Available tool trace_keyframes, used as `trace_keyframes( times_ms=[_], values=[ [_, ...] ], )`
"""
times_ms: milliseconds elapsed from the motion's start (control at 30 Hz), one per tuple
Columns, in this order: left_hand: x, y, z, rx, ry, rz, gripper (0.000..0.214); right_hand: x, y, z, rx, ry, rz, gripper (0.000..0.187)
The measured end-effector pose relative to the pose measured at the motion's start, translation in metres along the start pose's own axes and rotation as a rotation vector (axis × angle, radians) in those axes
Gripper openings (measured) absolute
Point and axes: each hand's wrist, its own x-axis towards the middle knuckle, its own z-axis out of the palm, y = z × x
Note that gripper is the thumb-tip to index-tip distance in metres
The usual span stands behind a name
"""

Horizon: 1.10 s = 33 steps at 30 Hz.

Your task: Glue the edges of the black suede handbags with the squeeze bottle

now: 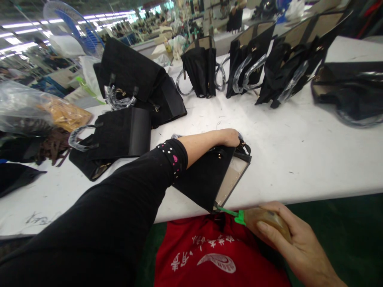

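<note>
Left grip, closure unclear, is seemingly steadying the black bag; right grip is holding a bottle, nozzle reaching the bag's near corner.

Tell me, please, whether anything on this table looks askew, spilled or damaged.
No spill or damage stands out. The large black bag at the left lies tilted over another bag, unlike the three bags standing beyond the left hand, and, near left, dark scribbles mark the white table.

the nearest handbag: matt, cloth-like; beyond it, bag handles in glossy plastic; beside it, smooth plastic squeeze bottle.
</note>
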Motion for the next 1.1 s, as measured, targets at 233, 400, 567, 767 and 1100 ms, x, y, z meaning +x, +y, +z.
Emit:
trace_keyframes(
  times_ms=[233,400,567,767,1100],
  values=[
    [-0.020,0.001,-0.010,-0.099,0.096,-0.124,0.027,0.007,-0.003,-0.002,-0.097,0.017,-0.170,0.011],
    [-0.057,-0.013,-0.043,-0.132,0.234,-0.215,0.031,0.018,0.007,-0.006,-0.167,0.035,-0.275,0.016],
    [-0.111,-0.027,-0.077,-0.182,0.389,-0.261,0.022,0.045,0.026,-0.012,-0.241,0.110,-0.322,0.020],
    [-0.173,-0.012,-0.076,-0.313,0.356,-0.287,0.015,0.072,0.033,-0.018,-0.203,0.111,-0.263,0.020],
    [-0.222,0.030,-0.029,-0.375,0.454,-0.391,0.008,0.083,0.030,-0.023,-0.040,0.062,0.012,0.023]
  ],
)
